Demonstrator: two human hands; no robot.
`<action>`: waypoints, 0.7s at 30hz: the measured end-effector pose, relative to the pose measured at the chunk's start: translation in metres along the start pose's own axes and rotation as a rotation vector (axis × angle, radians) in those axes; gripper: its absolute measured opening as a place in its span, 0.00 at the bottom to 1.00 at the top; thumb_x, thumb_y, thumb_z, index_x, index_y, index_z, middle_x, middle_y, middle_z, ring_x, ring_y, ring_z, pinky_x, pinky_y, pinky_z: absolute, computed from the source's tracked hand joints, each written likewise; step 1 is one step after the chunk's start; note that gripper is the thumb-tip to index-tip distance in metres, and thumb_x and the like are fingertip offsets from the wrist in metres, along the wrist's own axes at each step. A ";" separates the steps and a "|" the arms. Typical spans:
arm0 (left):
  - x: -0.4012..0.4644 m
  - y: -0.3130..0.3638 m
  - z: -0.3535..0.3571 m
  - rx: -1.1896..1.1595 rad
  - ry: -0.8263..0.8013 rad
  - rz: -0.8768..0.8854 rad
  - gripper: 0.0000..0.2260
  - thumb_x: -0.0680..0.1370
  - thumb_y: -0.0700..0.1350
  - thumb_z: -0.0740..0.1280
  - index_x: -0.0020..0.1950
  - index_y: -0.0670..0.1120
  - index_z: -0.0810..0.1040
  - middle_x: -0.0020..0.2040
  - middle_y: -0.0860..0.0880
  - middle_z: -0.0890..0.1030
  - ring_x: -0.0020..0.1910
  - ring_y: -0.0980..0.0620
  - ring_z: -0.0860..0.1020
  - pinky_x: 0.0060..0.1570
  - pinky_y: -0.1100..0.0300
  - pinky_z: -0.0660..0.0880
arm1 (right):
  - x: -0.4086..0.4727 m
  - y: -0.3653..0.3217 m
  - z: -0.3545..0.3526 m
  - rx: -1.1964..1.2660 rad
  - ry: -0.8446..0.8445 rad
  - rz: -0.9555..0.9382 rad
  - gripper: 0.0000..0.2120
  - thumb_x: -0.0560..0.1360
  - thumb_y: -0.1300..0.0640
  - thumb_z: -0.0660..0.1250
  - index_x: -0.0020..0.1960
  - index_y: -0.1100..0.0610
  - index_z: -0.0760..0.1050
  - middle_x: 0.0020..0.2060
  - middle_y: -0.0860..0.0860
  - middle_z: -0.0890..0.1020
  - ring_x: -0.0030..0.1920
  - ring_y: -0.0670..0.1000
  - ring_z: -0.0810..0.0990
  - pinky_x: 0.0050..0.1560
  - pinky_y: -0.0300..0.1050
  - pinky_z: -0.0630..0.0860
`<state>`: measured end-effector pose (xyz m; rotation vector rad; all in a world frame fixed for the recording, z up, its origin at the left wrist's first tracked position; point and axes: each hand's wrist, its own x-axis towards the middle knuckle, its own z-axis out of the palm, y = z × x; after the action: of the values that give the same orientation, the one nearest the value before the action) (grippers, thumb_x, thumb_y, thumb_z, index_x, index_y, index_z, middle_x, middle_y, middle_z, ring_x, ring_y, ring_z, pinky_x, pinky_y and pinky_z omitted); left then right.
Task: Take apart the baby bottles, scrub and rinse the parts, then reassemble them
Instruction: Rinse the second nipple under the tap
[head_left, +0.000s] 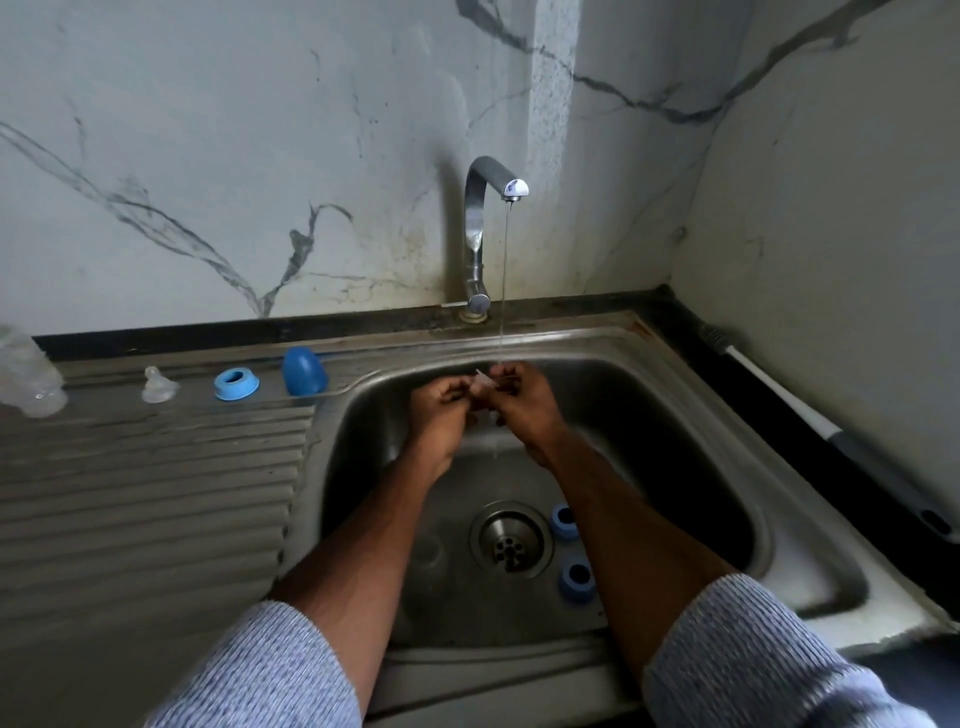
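No words, brands or numbers can be read anywhere. The tap (483, 234) carries a small blue mark on its white spout tip, perhaps a cold-water sign, too small to make out. The clear bottle (28, 376) on the counter shows no legible markings.

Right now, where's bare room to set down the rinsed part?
Free: ribbed drainboard in front of the nipple, blue ring and blue cap. Crowded: that back row, plus basin floor right of the drain, where two blue rings lie.
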<state>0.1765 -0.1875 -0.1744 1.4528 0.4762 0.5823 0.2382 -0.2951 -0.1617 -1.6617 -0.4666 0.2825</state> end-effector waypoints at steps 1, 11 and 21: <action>0.002 -0.002 0.000 0.016 -0.011 -0.011 0.09 0.77 0.31 0.69 0.50 0.44 0.82 0.43 0.48 0.85 0.39 0.58 0.83 0.42 0.62 0.79 | 0.001 -0.001 0.001 -0.040 0.023 -0.033 0.11 0.74 0.60 0.75 0.55 0.59 0.79 0.49 0.55 0.85 0.47 0.51 0.84 0.45 0.39 0.81; 0.010 -0.009 -0.004 0.297 0.083 0.034 0.16 0.74 0.26 0.63 0.51 0.41 0.83 0.45 0.47 0.83 0.44 0.54 0.79 0.49 0.63 0.74 | 0.000 -0.001 0.001 -0.397 0.180 -0.098 0.14 0.74 0.60 0.74 0.58 0.52 0.77 0.51 0.53 0.83 0.52 0.52 0.82 0.52 0.45 0.79; 0.008 -0.012 -0.002 0.354 0.015 0.012 0.13 0.73 0.30 0.68 0.45 0.48 0.83 0.42 0.47 0.85 0.38 0.55 0.80 0.39 0.61 0.76 | 0.006 0.004 0.003 -0.416 0.160 -0.039 0.10 0.74 0.57 0.76 0.54 0.54 0.83 0.49 0.54 0.86 0.51 0.51 0.84 0.57 0.47 0.80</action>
<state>0.1818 -0.1810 -0.1861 1.7888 0.6048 0.5362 0.2423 -0.2898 -0.1658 -2.0584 -0.4565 0.0203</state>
